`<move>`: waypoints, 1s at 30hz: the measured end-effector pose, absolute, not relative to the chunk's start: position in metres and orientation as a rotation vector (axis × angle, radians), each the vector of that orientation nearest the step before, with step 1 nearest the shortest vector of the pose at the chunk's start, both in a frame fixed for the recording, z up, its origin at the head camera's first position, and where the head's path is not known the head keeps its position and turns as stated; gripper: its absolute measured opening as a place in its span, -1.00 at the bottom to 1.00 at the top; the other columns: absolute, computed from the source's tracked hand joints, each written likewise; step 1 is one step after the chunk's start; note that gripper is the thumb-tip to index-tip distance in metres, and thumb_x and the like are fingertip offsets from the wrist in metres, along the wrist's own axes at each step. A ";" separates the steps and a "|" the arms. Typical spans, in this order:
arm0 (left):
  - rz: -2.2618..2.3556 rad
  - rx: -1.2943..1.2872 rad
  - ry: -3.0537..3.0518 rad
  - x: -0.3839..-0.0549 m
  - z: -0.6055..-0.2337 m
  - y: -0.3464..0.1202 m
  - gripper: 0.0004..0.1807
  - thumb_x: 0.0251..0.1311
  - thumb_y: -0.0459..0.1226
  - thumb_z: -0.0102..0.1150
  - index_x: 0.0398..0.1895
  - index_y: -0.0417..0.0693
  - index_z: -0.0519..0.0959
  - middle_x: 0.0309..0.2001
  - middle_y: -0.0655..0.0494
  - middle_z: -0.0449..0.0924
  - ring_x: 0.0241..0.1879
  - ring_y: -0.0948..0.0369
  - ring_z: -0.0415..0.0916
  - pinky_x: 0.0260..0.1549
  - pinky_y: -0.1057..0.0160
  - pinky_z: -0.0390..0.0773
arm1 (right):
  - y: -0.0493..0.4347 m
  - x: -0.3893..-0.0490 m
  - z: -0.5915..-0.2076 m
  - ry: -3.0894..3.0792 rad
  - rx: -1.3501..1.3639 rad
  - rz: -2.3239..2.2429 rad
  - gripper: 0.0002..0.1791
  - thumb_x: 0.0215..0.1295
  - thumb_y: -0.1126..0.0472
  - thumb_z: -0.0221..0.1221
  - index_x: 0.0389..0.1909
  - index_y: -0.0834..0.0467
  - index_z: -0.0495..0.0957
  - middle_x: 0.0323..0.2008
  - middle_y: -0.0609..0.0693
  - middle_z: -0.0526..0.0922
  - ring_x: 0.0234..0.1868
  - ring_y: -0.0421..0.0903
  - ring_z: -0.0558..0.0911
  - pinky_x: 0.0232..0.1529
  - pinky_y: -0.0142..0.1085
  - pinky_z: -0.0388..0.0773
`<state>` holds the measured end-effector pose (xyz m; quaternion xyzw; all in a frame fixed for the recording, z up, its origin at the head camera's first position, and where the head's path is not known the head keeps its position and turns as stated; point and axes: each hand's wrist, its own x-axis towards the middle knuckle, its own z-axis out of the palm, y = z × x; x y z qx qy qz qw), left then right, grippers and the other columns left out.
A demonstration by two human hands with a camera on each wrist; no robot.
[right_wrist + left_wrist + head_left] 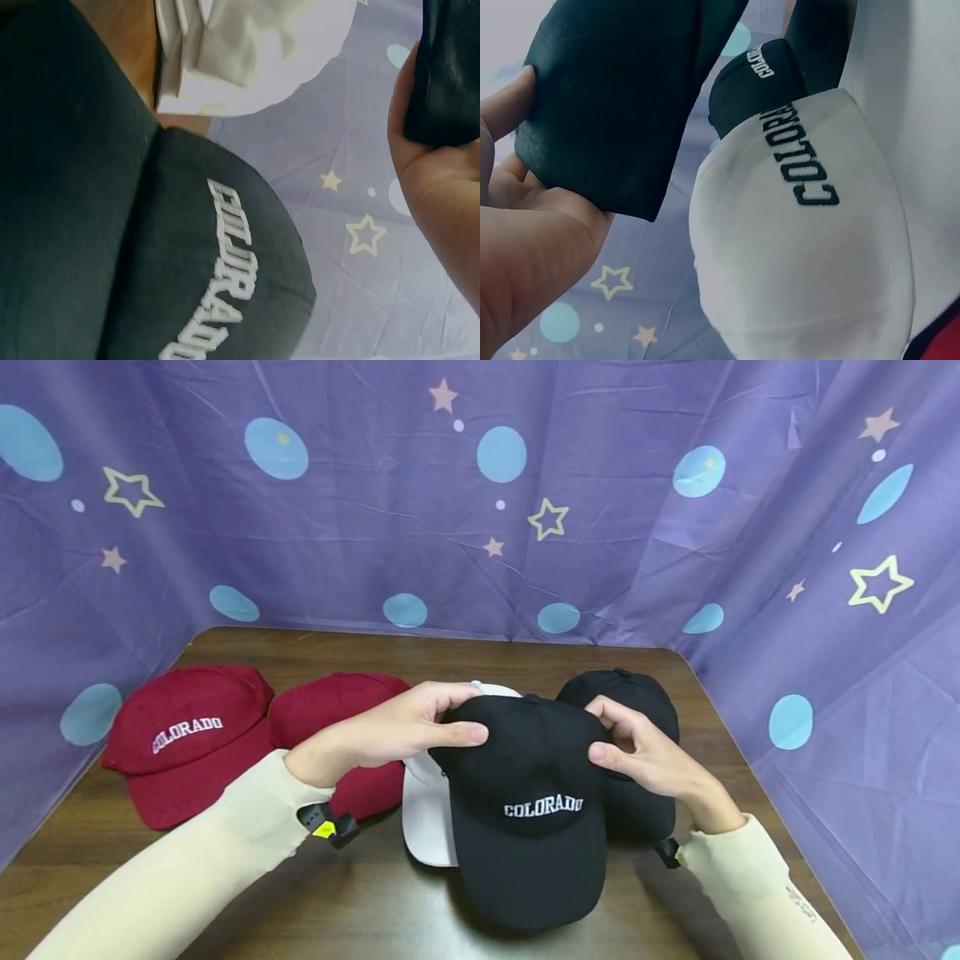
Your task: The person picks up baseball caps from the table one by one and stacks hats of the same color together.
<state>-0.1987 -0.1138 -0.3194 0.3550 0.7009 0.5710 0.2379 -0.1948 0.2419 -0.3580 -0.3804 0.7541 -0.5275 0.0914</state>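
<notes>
A black baseball cap with white COLORADO lettering is held up in front, its brim tilted down toward me. My left hand grips its left side, thumb on the outside of the crown and the other fingers partly hidden behind. On the opposite side, my right hand pinches the crown edge the same way. Behind the held cap, a white cap is mostly covered in the head view; the left wrist view shows its dark lettering. A second black cap lies behind and to the right.
Two red caps, a lettered one at far left and another partly behind my left forearm, lie side by side on the brown wooden table. A purple cloth with stars and blue spots hangs around the table's back and sides.
</notes>
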 end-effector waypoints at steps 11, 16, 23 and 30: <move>1.649 0.939 1.872 -0.204 -0.325 -0.073 -0.66 0.41 -0.33 0.33 0.19 -0.14 0.55 0.05 -0.09 0.67 0.04 0.00 0.69 0.10 0.06 0.68 | 0.282 -0.194 -0.353 2.347 -1.102 -1.583 -0.75 0.49 0.42 0.18 0.08 0.16 0.46 -0.27 -0.03 0.59 -0.28 -0.17 0.64 -0.28 -0.31 0.64; 1.721 0.931 1.864 -0.211 -0.326 -0.049 -0.66 0.37 -0.36 0.37 0.16 -0.11 0.56 0.03 -0.06 0.67 0.04 0.04 0.67 0.08 0.07 0.69 | 0.300 -0.195 -0.345 2.354 -1.096 -1.645 -0.70 0.45 0.50 0.12 0.11 0.20 0.46 -0.24 0.00 0.65 -0.27 -0.14 0.71 -0.25 -0.33 0.66; 1.854 0.855 1.828 -0.225 -0.332 -0.006 -0.61 0.37 -0.38 0.37 0.21 -0.17 0.56 0.05 0.00 0.67 0.00 0.19 0.66 0.01 0.20 0.70 | 0.332 -0.196 -0.344 2.268 -0.995 -1.792 -0.67 0.52 0.50 -0.09 0.18 0.22 0.42 -0.17 0.00 0.67 -0.21 -0.12 0.74 -0.17 -0.31 0.67; 1.827 0.800 1.877 -0.241 -0.345 0.024 -0.58 0.38 -0.32 0.39 0.26 -0.13 0.58 0.06 0.04 0.70 -0.01 0.26 0.64 -0.03 0.28 0.68 | 0.356 -0.200 -0.354 2.253 -0.928 -1.840 -0.66 0.54 0.53 -0.15 0.18 0.24 0.42 -0.18 -0.01 0.70 -0.22 -0.13 0.75 -0.13 -0.33 0.65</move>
